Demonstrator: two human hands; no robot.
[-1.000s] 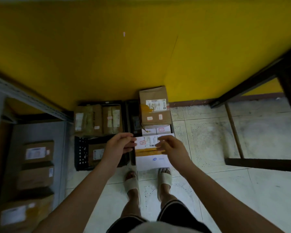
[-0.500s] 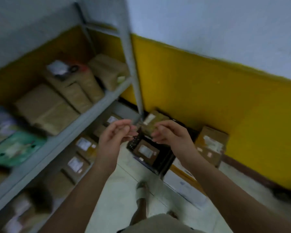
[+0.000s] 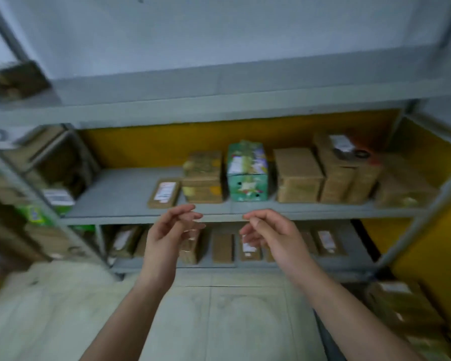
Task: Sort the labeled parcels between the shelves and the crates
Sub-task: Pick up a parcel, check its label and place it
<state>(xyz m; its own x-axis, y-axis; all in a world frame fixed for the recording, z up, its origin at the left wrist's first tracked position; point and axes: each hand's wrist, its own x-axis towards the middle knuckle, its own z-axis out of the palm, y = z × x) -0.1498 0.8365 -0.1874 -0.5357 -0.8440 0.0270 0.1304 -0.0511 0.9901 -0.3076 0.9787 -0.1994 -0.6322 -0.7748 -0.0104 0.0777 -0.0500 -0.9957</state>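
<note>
Facing grey painted-steel shelving, backing onto a yellow wall under pale plaster. Holding nothing in either hand. Hovering the left hand below and left of the green carton, loosely curling it, thumb tip close to fingertips. Hovering the right hand just below that carton, curling it the same loose way, equally empty. Touching no parcel; floating both hands before the edge of the middle shelf, apart from each other.

Judging by the pose, standing between parcels: choosing the next one off the shelf, carrying nothing yet. Needing next, most likely, a label read and a two-handed grip round one box.

Noting nearest, left of the green carton, a thin brown cardboard parcel lying flat, white label up, probably easy to pinch by its edges. Noting just left of the green carton a squat taped box, and right of it taller plain kraft boxes, matte and square-cornered. Reading the green carton itself as printed card, bright with pattern. Making out below it, on the lower shelf, more slim labelled parcels, blurring too much for reading. Finding no crate anywhere around the green carton.
</note>
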